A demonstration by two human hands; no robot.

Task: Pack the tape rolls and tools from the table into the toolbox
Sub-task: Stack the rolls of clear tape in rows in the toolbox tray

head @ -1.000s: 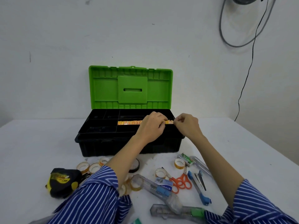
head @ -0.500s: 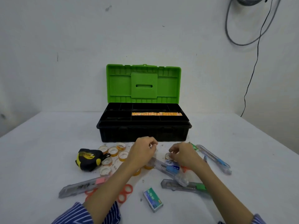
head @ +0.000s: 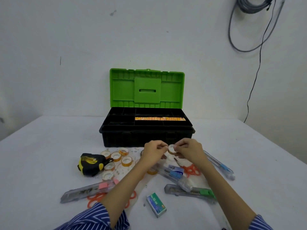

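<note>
The black toolbox (head: 146, 138) stands open with its green lid (head: 147, 87) upright; a row of orange-yellow packets (head: 160, 119) lies in one tray compartment. Just in front of it, above the table, my right hand (head: 188, 150) pinches a small tape roll (head: 171, 149). My left hand (head: 153, 151) is closed right beside the roll and touches it with its fingertips. Several more small tape rolls (head: 120, 157) lie on the table at the left.
A black-and-yellow tape measure (head: 91, 163) lies left. Utility knives (head: 88, 190), (head: 191, 190), (head: 219, 166), (head: 172, 174), orange scissors (head: 191, 170), (head: 98, 197) and a green staple box (head: 156, 205) are scattered on the white table (head: 49, 155). Cables (head: 255, 47) hang on the right wall.
Both hands left the toolbox tray, came down to the clutter on the table, then rose slightly with a small tape roll held between them. The camera view has pulled back.
</note>
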